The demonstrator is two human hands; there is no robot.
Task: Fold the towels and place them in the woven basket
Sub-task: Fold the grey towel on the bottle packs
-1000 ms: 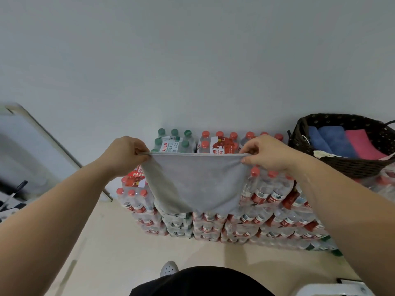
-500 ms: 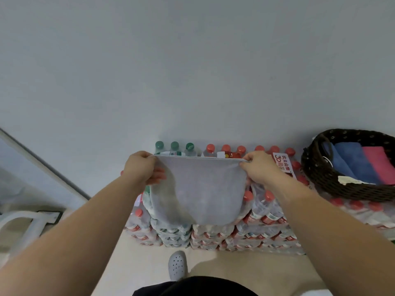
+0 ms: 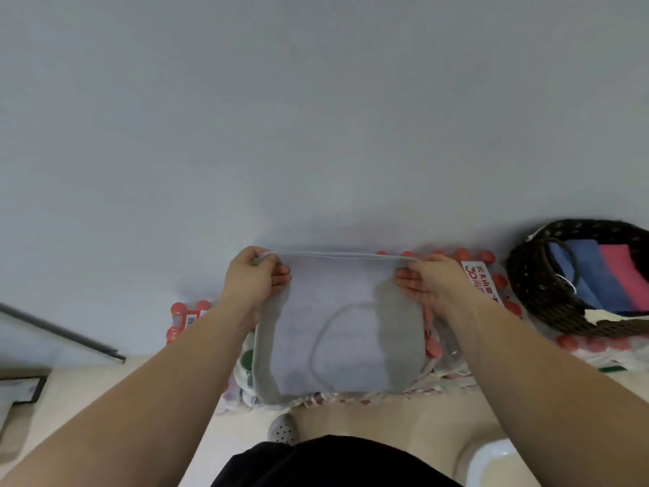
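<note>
A grey towel [image 3: 337, 332] hangs doubled in front of me, above the stacked water bottles. My left hand [image 3: 254, 279] pinches its top left corner, and my right hand [image 3: 426, 282] pinches the top right corner, so the upper edge is stretched straight between them. The lower part of the towel droops over the bottle tops. The dark woven basket [image 3: 537, 286] stands at the right on the bottles, apart from both hands. Inside it lie a folded blue towel [image 3: 590, 272] and a folded pink towel [image 3: 628, 275].
Shrink-wrapped packs of water bottles [image 3: 491, 272] with red caps are stacked against the pale wall beneath the towel and basket. A grey shoe [image 3: 282, 428] shows on the beige floor below. A dark rail [image 3: 59, 332] slants at the left, and a white object [image 3: 491, 458] sits at bottom right.
The view has tipped downward and both hands have come closer together, still holding the towel's top corners. The towel now hangs lower over the bottles, with its sides folded inward.
</note>
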